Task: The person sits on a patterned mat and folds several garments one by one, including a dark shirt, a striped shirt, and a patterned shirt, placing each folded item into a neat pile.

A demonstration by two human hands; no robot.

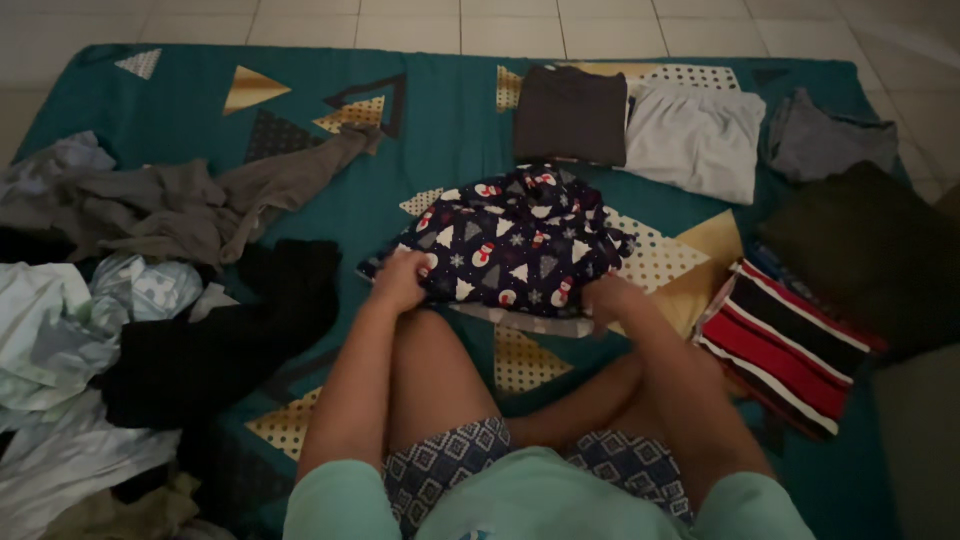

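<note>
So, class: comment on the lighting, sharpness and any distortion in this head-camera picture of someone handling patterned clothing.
Head view: dim and flat, with no glare or hard shadows; the dark clothes pile loses nearly all detail; both the left hand and right hand look soft on the snowman-print garment; the floor tiles are the brightest part; the mat edge bows slightly, suggesting wide-angle distortion.

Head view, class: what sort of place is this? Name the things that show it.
Probably a room in a home, dimly lit: a teal patterned mat spread on a tiled floor, with folded clothes on one side and an unsorted heap on the other.
</note>
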